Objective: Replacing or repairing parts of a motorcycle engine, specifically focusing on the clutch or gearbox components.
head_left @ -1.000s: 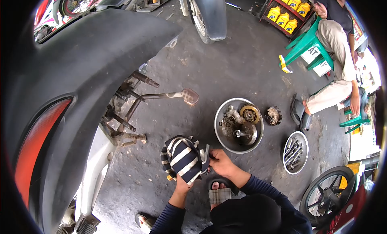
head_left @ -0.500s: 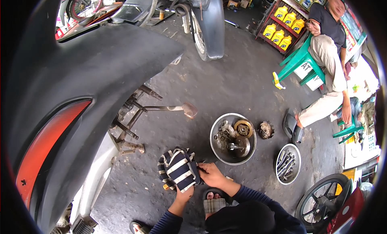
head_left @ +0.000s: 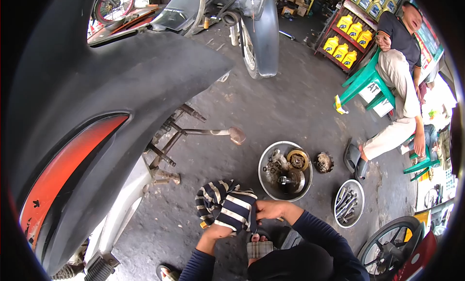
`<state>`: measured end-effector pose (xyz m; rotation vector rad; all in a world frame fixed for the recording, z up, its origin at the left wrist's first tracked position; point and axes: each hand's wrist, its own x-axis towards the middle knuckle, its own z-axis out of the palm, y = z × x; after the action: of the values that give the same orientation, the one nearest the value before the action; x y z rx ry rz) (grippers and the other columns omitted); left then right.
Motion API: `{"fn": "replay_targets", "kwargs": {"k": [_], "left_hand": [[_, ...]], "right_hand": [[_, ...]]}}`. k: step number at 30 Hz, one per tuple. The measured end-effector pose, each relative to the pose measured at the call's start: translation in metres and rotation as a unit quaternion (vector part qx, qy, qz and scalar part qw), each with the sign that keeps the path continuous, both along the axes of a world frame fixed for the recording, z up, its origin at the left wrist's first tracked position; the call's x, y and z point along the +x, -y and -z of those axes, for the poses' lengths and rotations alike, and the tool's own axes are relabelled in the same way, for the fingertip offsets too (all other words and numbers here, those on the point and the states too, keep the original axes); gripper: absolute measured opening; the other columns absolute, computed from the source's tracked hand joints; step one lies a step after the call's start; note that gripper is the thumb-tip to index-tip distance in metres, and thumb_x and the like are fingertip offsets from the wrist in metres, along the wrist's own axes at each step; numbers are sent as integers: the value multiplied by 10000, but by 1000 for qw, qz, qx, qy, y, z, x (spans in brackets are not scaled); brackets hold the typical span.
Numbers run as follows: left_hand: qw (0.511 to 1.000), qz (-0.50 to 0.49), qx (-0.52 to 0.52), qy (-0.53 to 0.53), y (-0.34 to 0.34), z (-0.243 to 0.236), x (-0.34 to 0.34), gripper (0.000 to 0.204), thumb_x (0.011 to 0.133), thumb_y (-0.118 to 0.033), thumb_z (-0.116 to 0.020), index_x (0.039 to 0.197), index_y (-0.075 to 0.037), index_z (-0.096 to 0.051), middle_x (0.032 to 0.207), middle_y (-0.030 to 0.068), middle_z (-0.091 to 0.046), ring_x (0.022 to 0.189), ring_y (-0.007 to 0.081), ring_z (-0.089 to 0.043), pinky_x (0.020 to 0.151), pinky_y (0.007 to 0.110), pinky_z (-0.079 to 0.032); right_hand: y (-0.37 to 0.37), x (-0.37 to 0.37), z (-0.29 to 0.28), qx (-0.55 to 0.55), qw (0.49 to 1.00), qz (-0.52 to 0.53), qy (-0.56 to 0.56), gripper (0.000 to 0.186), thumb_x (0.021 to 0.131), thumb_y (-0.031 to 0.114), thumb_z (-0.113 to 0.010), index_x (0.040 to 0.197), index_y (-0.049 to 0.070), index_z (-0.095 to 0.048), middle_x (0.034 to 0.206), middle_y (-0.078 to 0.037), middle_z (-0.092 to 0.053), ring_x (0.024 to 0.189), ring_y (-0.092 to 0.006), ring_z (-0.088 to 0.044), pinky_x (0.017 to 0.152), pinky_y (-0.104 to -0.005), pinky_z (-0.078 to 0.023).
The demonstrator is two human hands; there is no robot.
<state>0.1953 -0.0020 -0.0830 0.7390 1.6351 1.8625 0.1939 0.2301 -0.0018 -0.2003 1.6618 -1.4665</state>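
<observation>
A navy-and-white striped cloth is bunched up in front of me, low over the floor. My left hand is closed on its near side, partly covered by the folds. My right hand pinches the cloth's right edge, fingers bent inward. Whether something is wrapped inside stays hidden; a small yellow-orange bit shows under the left fold. Just beyond my right hand stands a metal basin with greasy engine parts, among them a round brass-coloured ring part.
A toothed round part lies right of the basin. Farther right is a bowl of wrenches. A dark motorcycle body with a jutting foot pedal fills the left. A seated person and a loose wheel are at right.
The cloth has been turned and spread wider, its stripes now lying differently. Both my hands have shifted slightly right with it. The whole view has moved a little.
</observation>
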Motion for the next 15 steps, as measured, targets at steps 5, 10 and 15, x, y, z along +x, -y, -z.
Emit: {"fn": "replay_targets", "kwargs": {"k": [5,10,15], "left_hand": [[982,-45,-137,-119,27,15,-10,535,936,-133,-577,1434,-18,-416,1485,122,-430,1379,250,-382,1144,372,-291],[792,145,-581,-121,46,-101,-52,342,811,-326,-744,1004,-49,-690,910,198,-693,896,377,-674,778,458,-532],[909,-205,-350,-94,49,-158,-75,188,854,-148,-713,964,-2,-669,755,135,-687,702,256,-683,635,334,-508]], "right_hand": [[32,-3,-15,-24,944,329,15,153,929,63,-583,813,-9,-654,696,-12,-626,587,-101,-559,564,-263,-452],[-15,-20,-18,-68,871,468,-130,103,916,92,-662,851,12,-669,774,-22,-668,638,-84,-586,599,-238,-483],[15,-8,-26,-156,888,423,-95,111,900,111,-698,863,15,-657,798,-31,-668,654,-99,-602,623,-245,-503]]}}
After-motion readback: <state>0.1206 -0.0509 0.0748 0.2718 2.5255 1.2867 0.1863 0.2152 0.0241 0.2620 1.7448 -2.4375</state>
